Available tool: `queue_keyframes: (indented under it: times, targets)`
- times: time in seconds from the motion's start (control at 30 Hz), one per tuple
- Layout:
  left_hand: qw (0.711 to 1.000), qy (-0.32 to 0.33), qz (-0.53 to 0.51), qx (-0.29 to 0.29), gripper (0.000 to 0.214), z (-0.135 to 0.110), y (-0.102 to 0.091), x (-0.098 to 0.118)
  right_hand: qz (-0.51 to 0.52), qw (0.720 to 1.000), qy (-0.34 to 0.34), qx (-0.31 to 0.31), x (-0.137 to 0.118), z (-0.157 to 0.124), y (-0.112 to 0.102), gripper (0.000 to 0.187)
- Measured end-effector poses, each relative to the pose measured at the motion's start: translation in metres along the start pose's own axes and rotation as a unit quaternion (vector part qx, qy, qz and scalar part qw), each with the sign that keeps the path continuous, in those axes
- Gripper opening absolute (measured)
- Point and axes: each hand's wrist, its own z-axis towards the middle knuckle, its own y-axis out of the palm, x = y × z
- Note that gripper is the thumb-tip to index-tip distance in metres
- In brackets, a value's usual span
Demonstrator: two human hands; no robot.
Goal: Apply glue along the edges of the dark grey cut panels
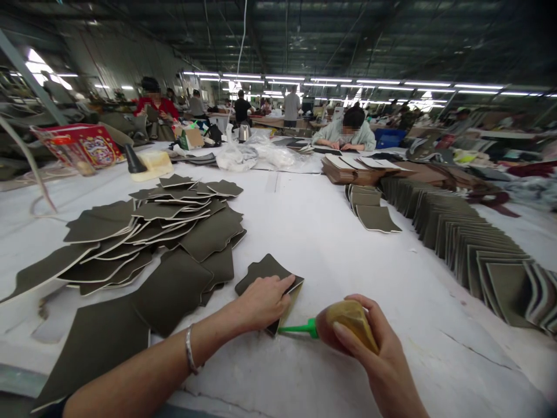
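Observation:
My left hand [263, 302] presses down on a dark olive cut piece [266, 270] on the white table [322, 232], fingers curled over its near edge and lifting the top layer. My right hand [369, 348] is wrapped round a yellowish glue bottle [348, 319]. The bottle's green nozzle [298, 329] points left into the gap under the piece's raised edge. A silver bangle sits on my left wrist.
A loose heap of olive pieces [152, 244] spreads on the left. A fanned row of finished pieces [470, 238] runs along the right, with a small stack [369, 209] nearby. Other workers [348, 130] sit at the far end among boxes and plastic bags.

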Motion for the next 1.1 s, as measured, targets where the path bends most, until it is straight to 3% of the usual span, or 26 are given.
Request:
queue_keyframes:
  times: [0.1,0.27,0.43,0.73,0.83,0.97,1.1]
  targets:
    - [1.000,-0.004,0.007,-0.005,0.053,0.000,-0.001,0.000,0.013,1.000,0.003,-0.009,0.001,0.001,-0.001,0.051]
    - [1.000,0.000,0.010,-0.004,0.052,-0.001,-0.001,0.001,-0.018,0.999,-0.018,0.045,0.006,0.004,-0.003,0.053]
    - [1.000,0.003,0.011,-0.006,0.051,0.002,0.001,0.000,0.017,1.000,0.001,-0.008,0.002,-0.001,0.000,0.050]
    - [1.000,0.002,0.001,-0.009,0.050,0.003,0.002,0.000,-0.046,0.988,-0.074,0.128,0.015,0.037,-0.017,0.055]
    - [1.000,-0.003,-0.006,-0.013,0.051,0.003,0.001,0.002,-0.049,0.989,-0.073,0.116,0.014,0.030,-0.015,0.054]
    - [1.000,-0.001,-0.009,-0.018,0.051,0.005,0.000,0.002,-0.024,0.998,-0.027,0.048,0.011,0.023,-0.014,0.052]
    - [1.000,-0.005,-0.010,-0.022,0.051,0.005,0.000,0.003,0.003,0.995,-0.027,0.093,0.013,0.032,-0.016,0.053]
